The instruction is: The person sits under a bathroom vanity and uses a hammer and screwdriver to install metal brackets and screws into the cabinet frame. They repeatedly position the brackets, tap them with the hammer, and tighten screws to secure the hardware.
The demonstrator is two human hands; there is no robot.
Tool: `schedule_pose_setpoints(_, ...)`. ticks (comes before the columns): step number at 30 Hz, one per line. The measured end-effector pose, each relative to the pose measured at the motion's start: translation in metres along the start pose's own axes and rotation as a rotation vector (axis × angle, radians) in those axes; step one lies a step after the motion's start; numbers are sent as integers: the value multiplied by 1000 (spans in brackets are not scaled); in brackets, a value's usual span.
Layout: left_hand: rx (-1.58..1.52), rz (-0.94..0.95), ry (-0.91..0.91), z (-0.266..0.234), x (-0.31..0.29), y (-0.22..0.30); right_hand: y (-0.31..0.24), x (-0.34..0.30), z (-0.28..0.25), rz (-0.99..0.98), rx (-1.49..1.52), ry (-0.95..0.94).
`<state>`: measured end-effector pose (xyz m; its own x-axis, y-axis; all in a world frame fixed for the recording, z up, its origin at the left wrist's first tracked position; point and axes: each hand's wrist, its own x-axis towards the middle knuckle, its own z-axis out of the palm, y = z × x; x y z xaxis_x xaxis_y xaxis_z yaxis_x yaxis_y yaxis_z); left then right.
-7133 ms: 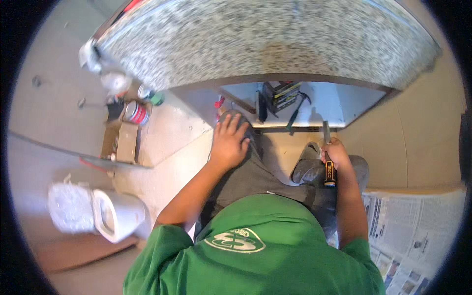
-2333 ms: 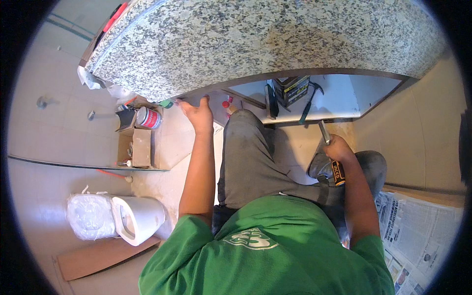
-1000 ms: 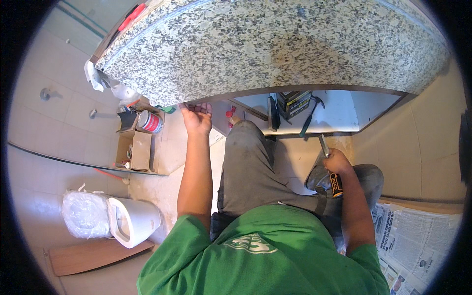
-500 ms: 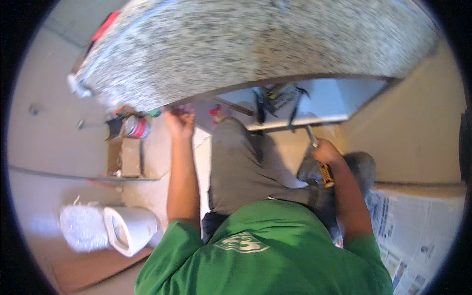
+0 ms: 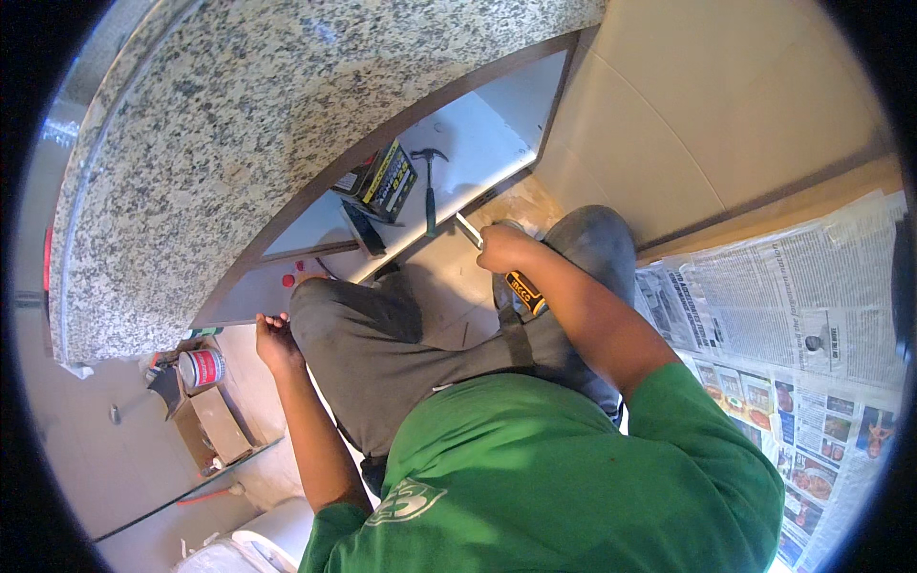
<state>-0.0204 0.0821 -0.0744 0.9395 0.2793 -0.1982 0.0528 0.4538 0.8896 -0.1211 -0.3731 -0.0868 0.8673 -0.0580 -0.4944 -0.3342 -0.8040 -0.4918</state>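
Observation:
My right hand (image 5: 502,250) is closed around a hand tool (image 5: 525,290) with an orange-and-black handle. Its pale metal end (image 5: 468,230) points toward the cabinet opening; what kind of tool it is I cannot make out. At the left, beside the lower cabinet edge under the counter, my left hand (image 5: 276,342) has its fingers curled in; whatever they hold, if anything, is hidden. A claw hammer (image 5: 431,186) lies on the white cabinet floor (image 5: 473,143), its dark grip over the front edge. Next to it are a black-and-yellow box-like container (image 5: 390,183) and a dark flat-sided tool (image 5: 364,227).
A speckled granite counter (image 5: 258,124) overhangs the cabinet. Small red pieces (image 5: 289,280) lie by my left knee. At the left are a red-and-white can (image 5: 202,368), a cardboard box (image 5: 222,425) and a white toilet (image 5: 277,535). Newspaper (image 5: 793,315) covers a surface at the right.
The view has turned, so the counter now slants down to the left and the cabinet interior shows more. My right hand keeps its hold on the tool. My left hand stays near the cabinet edge, fingers curled.

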Motion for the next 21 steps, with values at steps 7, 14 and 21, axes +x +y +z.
schedule_pose_setpoints(7,269,162,35,12,-15,-2,-3,-1,-2,16,7,-32)
schedule_pose_setpoints(14,323,128,-77,-2,-4,-1,-8,-4,-5,37,8,-11)
schedule_pose_setpoints(21,365,168,-51,3,-7,2,-6,-1,-3,52,6,-7)
